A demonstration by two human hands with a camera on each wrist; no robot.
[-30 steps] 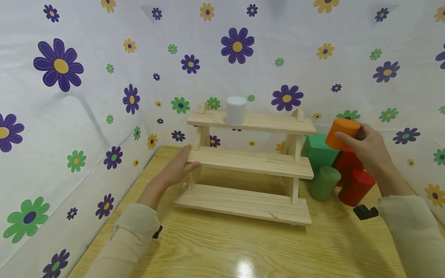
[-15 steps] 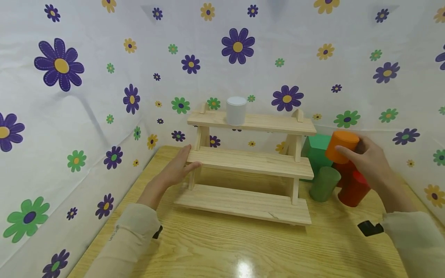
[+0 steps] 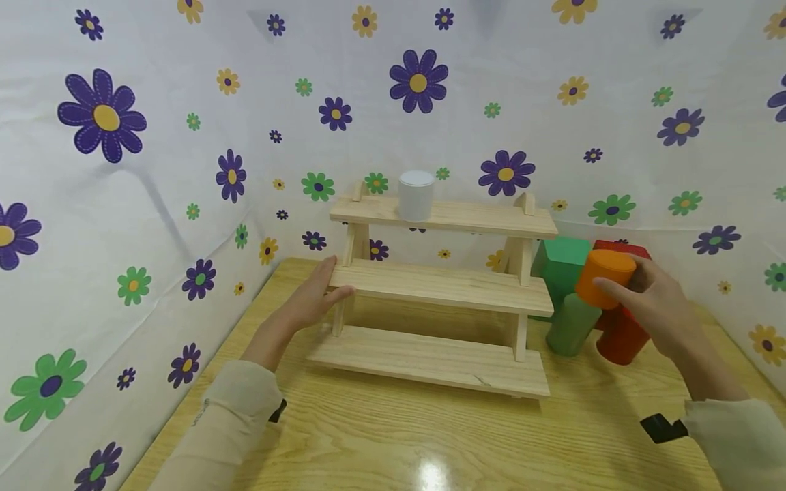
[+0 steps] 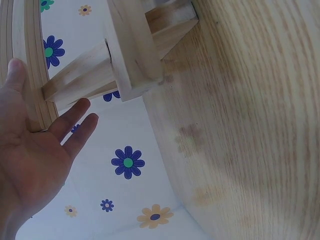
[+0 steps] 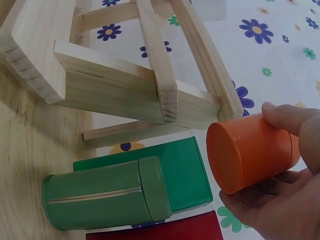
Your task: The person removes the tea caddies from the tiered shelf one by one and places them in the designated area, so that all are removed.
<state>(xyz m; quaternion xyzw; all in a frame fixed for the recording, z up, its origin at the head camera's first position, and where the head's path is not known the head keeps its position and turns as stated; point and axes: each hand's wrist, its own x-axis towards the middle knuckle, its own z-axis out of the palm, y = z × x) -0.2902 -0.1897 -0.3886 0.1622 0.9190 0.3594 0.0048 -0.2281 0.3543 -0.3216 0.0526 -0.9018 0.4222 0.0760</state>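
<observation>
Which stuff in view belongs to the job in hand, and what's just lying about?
Likely in the job:
orange can, held by the right hand
wooden shelf, touched by the left hand

Apparently just lying about (not held):
white can, on the top tier
green canister
green box
red canister
red box

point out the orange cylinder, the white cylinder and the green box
Orange cylinder (image 5: 261,149): right wrist view, on its curved side.
White cylinder (image 3: 415,200): head view, on the front of its curved side.
Green box (image 3: 560,275): head view, on its front face.
</observation>
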